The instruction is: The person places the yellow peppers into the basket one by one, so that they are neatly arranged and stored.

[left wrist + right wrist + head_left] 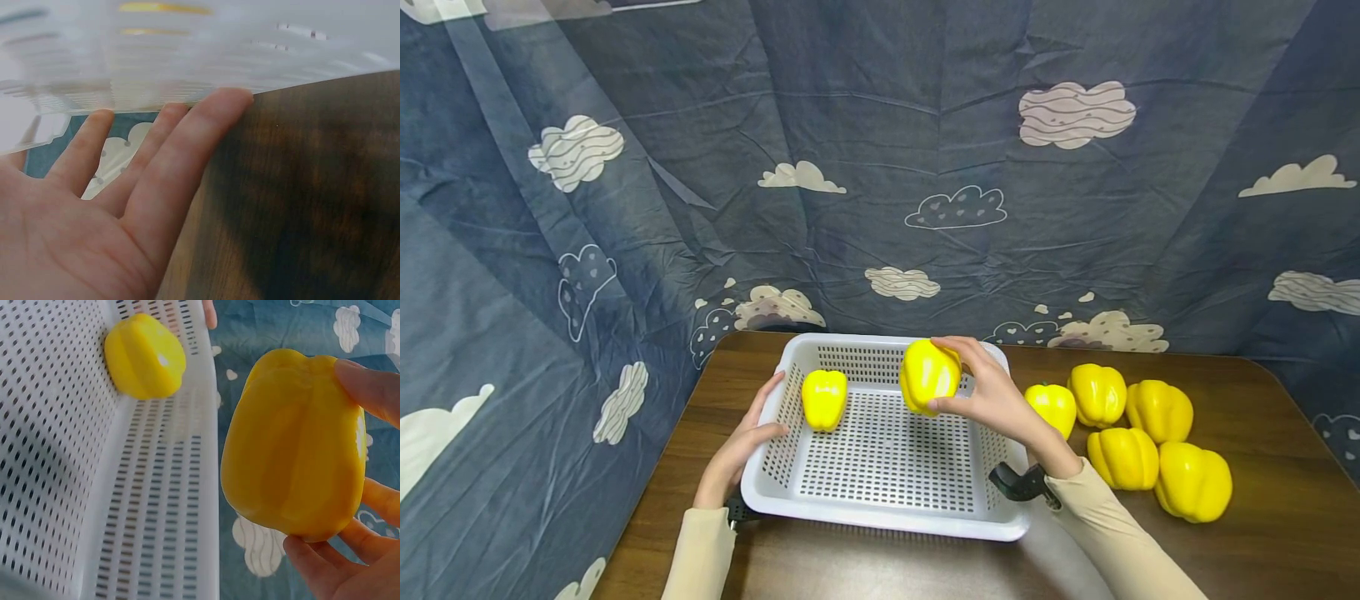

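Note:
A yellow bell pepper [928, 377] is held by my right hand [992, 396], above the right half of a white perforated basket [891, 523]. Thumb and fingertips grip the pepper from opposite sides in the right wrist view, where its body [290, 450] hides part of the cloth behind. Another yellow bell pepper [824, 401] lies inside the basket near its left wall. My left hand [743, 442] rests against the basket's left side. In the left wrist view its fingers [181, 156] are nearly straight, with the tips touching the outer wall.
Several more yellow bell peppers [1122, 458] lie together on the brown wooden table [1285, 533], right of the basket and partly beside my right forearm. A dark blue cloth [865, 250] with cloud prints hangs behind the table and along its left side.

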Available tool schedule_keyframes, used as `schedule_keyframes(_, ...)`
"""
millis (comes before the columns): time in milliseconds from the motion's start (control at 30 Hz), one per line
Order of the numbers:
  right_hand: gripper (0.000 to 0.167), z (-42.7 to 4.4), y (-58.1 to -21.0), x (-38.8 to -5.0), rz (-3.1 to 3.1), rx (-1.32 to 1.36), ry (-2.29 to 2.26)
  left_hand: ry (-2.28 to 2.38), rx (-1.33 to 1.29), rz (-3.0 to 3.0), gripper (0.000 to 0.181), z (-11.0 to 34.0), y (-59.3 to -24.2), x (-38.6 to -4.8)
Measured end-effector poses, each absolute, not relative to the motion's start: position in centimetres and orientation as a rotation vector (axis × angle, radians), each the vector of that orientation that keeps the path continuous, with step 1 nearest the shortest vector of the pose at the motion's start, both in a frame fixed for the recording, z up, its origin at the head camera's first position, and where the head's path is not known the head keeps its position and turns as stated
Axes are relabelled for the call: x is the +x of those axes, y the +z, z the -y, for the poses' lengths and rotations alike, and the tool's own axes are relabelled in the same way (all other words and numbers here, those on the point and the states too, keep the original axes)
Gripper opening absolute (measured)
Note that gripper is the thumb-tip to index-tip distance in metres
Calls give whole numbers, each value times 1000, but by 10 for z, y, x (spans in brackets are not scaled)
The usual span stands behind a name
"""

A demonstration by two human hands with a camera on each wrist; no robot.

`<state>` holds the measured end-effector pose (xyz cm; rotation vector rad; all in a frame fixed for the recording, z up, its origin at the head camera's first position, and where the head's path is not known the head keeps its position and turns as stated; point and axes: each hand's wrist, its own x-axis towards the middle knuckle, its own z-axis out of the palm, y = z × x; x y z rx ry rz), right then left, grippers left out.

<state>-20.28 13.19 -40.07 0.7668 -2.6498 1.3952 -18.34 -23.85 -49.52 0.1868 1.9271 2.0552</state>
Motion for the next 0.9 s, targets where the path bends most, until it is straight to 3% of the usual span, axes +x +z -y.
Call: schedule_keyframes(900,81,-68,-415,-226,2694,747,1386,2051,187,-1945,83,238,-495,-184)
